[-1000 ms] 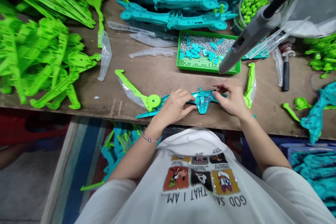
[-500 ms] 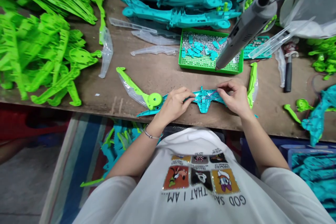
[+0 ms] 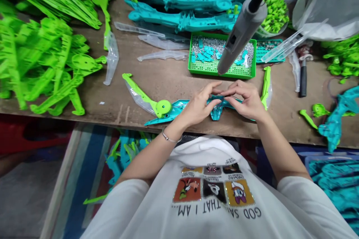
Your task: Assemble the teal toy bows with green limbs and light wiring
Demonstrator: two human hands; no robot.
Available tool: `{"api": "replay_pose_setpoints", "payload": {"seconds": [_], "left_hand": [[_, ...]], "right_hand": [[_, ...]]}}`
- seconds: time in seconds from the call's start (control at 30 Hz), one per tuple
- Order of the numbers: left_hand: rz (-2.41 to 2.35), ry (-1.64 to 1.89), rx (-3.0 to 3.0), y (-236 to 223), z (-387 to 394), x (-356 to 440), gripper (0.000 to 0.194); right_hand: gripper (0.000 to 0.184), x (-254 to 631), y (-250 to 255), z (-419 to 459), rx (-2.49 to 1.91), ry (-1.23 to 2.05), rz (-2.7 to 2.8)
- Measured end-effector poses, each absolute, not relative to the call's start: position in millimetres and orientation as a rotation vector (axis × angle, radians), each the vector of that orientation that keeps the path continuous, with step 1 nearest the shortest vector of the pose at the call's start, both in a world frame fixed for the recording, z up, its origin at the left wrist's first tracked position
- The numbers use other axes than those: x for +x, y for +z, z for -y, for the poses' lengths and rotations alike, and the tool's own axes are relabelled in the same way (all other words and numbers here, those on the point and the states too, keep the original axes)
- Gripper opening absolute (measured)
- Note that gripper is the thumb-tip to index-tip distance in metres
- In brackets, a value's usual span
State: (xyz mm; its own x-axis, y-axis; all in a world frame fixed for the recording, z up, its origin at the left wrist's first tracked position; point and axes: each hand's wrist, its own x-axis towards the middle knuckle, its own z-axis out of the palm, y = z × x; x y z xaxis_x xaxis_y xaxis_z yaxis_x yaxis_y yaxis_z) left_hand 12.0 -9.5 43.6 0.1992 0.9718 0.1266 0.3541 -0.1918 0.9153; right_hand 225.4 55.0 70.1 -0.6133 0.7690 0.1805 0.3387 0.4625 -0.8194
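A teal plastic shell point(image 3: 215, 114), shaped like a toy crossbow body, lies across the table's front edge with its hollow side up. A green arm with a clear blade point(image 3: 146, 97) sits at its left end, and another green arm point(image 3: 266, 87) at its right. My left hand point(image 3: 200, 104) is curled over the shell just left of its middle, thumb and fingers bent onto it. From the other side my right hand point(image 3: 245, 100) meets it, fingertips close together over the shell's centre. The fingers cover that centre, so any thin wire there is hidden.
A grey electric screwdriver point(image 3: 238, 33) hangs over a green tray point(image 3: 221, 74) of screws and small teal pieces. Teal shells point(image 3: 182, 20) line the back. Green parts point(image 3: 53, 63) pile up at left. A black-handled tool point(image 3: 303, 80) lies at right.
My left hand has moved right to the shell's middle, and my right hand has shifted slightly left to meet it. The thin wires seen between the hands are now covered. The view has shifted slightly.
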Motion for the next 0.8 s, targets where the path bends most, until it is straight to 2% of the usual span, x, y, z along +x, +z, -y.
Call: {"api": "replay_pose_setpoints", "payload": {"seconds": [0.13, 0.27, 0.47, 0.7, 0.8], "left_hand": [[-1.209, 1.032, 1.525, 36, -6, 25, 0.045], [-1.299, 1.049, 1.397, 27, -5, 24, 0.030], [-1.275, 1.111, 1.279, 15, 0, 18, 0.035], [-1.253, 1.061, 1.361, 18, 2, 13, 0.027], [-1.221, 1.043, 1.378, 22, 3, 12, 0.027]], "right_hand": [[0.022, 225, 75, -62, -0.898, 1.097, 2.200], [0.022, 238, 72, -67, -1.216, 0.993, 2.048], [0.023, 239, 70, -51, -1.303, 0.999, 2.092], [0.033, 229, 75, -48, -1.508, 0.924, 2.250], [0.031, 230, 75, -47, -1.506, 0.924, 2.274]]}}
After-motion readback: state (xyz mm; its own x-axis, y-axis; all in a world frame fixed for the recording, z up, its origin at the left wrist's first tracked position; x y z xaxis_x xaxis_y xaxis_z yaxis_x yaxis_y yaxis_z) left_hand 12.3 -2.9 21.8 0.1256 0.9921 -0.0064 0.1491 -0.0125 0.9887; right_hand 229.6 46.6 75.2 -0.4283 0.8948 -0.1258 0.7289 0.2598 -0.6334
